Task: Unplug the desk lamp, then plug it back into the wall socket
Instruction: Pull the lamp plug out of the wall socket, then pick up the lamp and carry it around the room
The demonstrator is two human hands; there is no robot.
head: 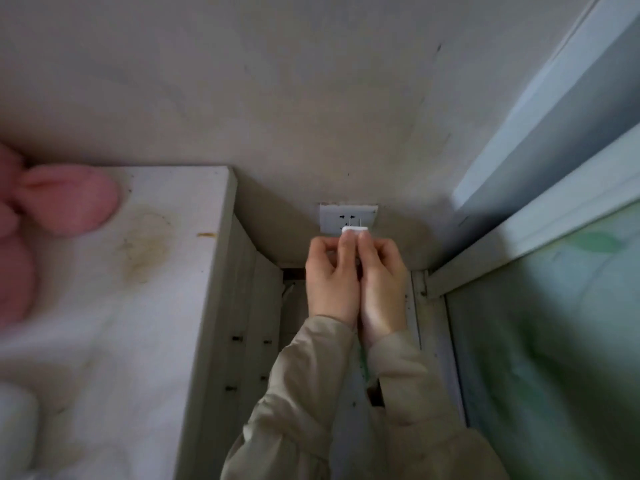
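The white plug (354,230) sits just below the wall socket (347,218), its metal prongs showing between the plug body and the socket face, so it is not pushed home. Both hands grip it together: the left hand (331,277) has its fingers curled around the plug from the left, and the right hand (382,282) presses in from the right, the two hands touching along their inner edges. The fingertips (347,241) pinch just beneath the plug's top edge, which juts out above them.

The socket lies low on the grey wall (311,98), in a narrow gap. To the socket's left stands the side of a white cabinet (180,265), close by; to its right a pale window frame (519,237) angles in. Beige sleeves (304,393) fill the gap below the socket.
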